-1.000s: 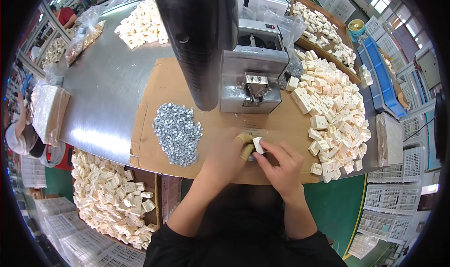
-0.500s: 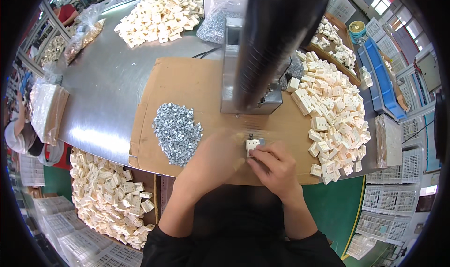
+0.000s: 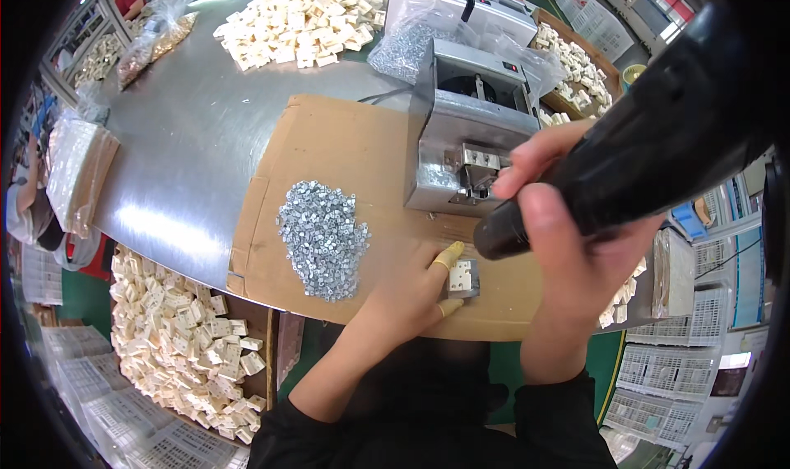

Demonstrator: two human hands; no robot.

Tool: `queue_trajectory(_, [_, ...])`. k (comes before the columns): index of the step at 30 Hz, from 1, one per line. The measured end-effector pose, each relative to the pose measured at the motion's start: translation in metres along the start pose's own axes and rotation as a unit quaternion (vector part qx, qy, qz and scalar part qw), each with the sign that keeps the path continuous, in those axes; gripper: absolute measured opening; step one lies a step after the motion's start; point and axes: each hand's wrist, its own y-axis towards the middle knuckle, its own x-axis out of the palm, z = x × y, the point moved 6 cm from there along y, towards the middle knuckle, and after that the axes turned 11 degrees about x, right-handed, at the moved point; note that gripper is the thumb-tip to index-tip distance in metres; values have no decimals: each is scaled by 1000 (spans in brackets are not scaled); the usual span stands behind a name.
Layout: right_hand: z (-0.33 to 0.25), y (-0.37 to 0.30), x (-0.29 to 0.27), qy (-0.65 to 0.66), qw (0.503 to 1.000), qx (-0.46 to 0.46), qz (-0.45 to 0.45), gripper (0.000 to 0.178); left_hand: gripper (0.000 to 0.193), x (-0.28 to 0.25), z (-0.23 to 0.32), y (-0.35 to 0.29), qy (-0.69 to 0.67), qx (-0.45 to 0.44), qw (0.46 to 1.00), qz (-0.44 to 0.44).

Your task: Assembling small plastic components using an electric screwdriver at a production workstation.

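My right hand (image 3: 573,276) is wrapped round a thick black cylindrical power screwdriver (image 3: 650,132), which slants from the upper right down over the cardboard. Its lower end hovers just above and right of a small cream plastic block with holes (image 3: 462,276). My left hand (image 3: 403,298), with yellow finger cots on thumb and forefinger, pinches that block against the cardboard sheet (image 3: 346,132). A heap of small silvery metal pieces (image 3: 322,239) lies left of my left hand. The screwdriver hides part of the block heap at the right.
A metal machine (image 3: 473,123) stands behind my hands. Cream blocks are heaped at the back (image 3: 300,20) and in a bin at the lower left (image 3: 185,345). A clear bag of metal pieces (image 3: 411,49) lies beside the machine. Another person (image 3: 127,0) is far left.
My right hand has left the block, risen and taken hold of the black screwdriver, tilting it to the right. My left hand has moved onto the block.
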Motion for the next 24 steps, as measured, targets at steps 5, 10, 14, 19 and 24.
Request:
queue_trajectory(5, [-4,15,0,21,1000,9,20,53,60,-13,-2,-4,88,-6,996,21])
queue_trajectory(10, [25,25,-18,204,976,-58,39,58,61,-18,-9,-7,97,9,994,59])
queue_trajectory(14, [46,31,-18,231,967,-78,75,92,60,-20,-7,-6,102,-5,994,44])
queue_trajectory(19, [71,35,-16,226,967,-68,95,91,52,-24,-10,2,55,4,996,75])
queue_trajectory(24, [84,36,-16,231,966,-45,108,92,41,-19,-14,3,41,9,996,75])
